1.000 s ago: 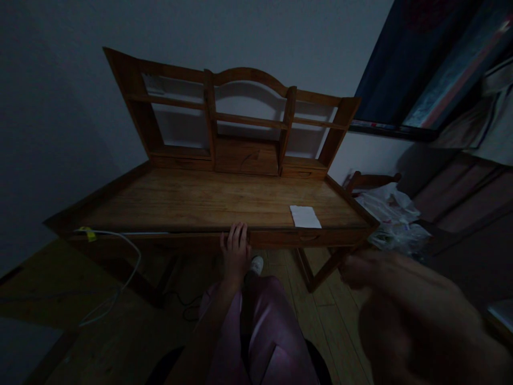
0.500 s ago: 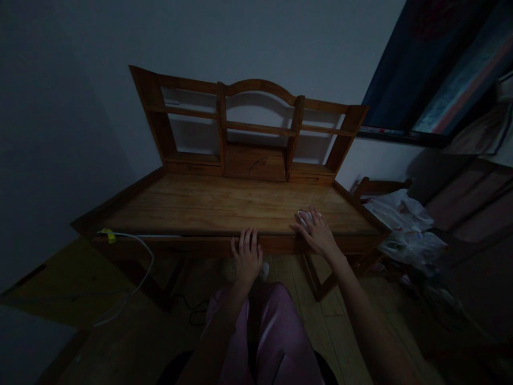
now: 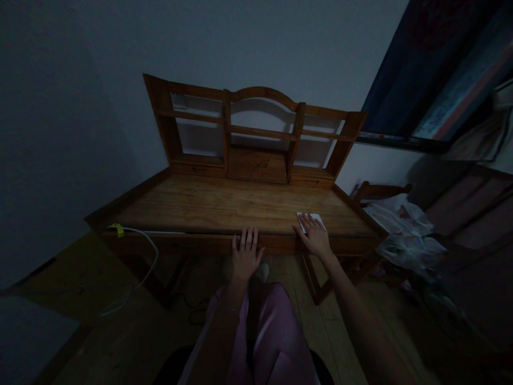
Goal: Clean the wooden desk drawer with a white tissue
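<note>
My right hand lies flat with its fingers stretched out on a flat white piece, paper or cloth, I cannot tell which. That piece rests near the front right of a wooden desk, partly covered by the fingers. At the middle of the desk's front edge, my left hand rests with its fingers spread over the edge and nothing in it.
A wooden shelf unit with small drawers stands along the desk's back. A white cable with a yellow tag hangs off the front left corner. To the right, plastic bags lie on a wooden chair.
My right hand has shifted slightly, and more of the white piece shows beyond its fingers. The left hand stays at the desk edge. The camera view has tilted a little.
</note>
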`<state>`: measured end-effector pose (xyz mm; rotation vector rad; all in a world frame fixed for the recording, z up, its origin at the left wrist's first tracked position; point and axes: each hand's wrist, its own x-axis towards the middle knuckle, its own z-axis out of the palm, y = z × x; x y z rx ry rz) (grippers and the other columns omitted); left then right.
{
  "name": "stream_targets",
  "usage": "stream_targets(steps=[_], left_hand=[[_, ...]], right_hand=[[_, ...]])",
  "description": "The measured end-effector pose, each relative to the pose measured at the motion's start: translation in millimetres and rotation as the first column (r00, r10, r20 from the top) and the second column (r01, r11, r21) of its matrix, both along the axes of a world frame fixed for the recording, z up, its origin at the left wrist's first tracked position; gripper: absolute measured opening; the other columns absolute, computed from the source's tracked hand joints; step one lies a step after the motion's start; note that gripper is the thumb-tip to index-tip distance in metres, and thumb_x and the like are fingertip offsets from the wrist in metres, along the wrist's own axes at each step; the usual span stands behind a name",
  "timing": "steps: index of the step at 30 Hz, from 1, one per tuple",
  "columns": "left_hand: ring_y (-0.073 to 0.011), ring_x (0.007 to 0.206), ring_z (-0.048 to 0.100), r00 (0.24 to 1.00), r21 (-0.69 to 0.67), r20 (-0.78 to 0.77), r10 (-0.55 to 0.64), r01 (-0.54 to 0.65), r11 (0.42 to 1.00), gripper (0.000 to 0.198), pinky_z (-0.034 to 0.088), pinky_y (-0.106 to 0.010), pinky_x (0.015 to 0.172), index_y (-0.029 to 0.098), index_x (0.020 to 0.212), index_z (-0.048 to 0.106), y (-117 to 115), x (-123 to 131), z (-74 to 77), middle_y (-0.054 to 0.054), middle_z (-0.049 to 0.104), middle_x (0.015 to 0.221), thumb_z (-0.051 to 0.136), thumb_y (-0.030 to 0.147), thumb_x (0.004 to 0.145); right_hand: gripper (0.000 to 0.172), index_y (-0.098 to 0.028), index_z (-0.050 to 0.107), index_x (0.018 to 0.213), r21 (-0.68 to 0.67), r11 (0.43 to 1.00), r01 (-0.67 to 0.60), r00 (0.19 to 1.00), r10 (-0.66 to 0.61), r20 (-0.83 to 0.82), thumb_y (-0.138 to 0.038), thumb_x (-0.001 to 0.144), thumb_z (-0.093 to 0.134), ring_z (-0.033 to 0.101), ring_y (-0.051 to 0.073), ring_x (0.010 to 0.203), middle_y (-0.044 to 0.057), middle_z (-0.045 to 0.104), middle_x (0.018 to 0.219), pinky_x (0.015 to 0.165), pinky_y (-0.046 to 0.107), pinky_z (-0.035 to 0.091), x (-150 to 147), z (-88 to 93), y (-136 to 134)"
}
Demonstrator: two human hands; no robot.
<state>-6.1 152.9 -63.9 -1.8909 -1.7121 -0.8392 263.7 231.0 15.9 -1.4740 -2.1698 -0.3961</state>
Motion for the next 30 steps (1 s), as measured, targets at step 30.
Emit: stream_targets(steps=[30], left_hand=[[-0.0344, 0.153, 0.029, 0.983, -0.009, 0.182, 0.002, 0.0, 1.0, 0.063, 0.018, -0.059, 0.125, 0.006, 0.154, 0.038, -13.0, 22.1, 27.0, -0.019, 0.038, 0.162, 0.037, 0.042, 0.103]], right_hand=[[0.065, -0.02, 0.049, 0.151, -0.049, 0.999, 0.002, 0.998, -0.005, -0.064, -0.059, 0.105, 0.024, 0.038, 0.024, 0.148, 0.008, 0.05, 0.154, 0.122, 0.045, 0.025, -0.1, 2.8, -4.4]])
